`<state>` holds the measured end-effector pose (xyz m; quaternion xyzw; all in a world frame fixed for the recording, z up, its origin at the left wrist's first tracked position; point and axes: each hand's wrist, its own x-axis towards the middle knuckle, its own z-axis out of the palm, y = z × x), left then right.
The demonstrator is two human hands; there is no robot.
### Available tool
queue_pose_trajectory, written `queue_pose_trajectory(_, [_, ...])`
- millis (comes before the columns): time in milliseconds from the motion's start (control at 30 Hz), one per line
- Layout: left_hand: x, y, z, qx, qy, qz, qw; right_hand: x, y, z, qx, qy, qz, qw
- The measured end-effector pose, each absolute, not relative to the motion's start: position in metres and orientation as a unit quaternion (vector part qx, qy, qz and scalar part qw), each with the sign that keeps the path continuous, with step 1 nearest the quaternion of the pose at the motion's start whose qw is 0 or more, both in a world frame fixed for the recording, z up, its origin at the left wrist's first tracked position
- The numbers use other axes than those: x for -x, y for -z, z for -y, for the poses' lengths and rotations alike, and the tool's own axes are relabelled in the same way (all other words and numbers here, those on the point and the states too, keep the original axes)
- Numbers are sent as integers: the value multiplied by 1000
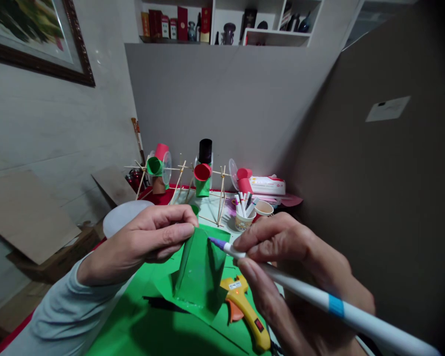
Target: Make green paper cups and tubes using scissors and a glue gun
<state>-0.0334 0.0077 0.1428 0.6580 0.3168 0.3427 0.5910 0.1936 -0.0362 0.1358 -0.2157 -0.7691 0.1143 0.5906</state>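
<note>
One green paper piece (198, 269) stands folded on the green sheet (141, 326). The left hand (152, 237) pinches its top edge; the right hand (282, 252) grips one white marker (300, 291), tip touching the piece. One yellow glue gun (244, 309) lies just right of it.

The folded paper (200, 269) is bright green, like the sheet (141, 321) beneath. The marker (319, 299) is white with a purple tip and blue band. The glue gun (244, 309) is yellow with an orange trigger.
</note>
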Motion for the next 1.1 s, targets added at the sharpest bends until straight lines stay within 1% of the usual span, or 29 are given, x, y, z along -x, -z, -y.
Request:
queue_pose_trajectory(200, [31,-143,-6,-643,-348,-326,600,-189,-135,36,233,-106,743,618])
queue_pose_trajectory(600, [33,-142,-6,-621,-365,-319,615,-191,-137,37,213,-86,768,598])
queue_pose_trajectory(833, [33,-143,-6,-617,-363,-327,617,-191,-137,40,220,-90,750,617])
queue_pose_trajectory(1100, [34,-143,-5,-611,-364,-333,619,-193,-137,39,215,-82,761,607])
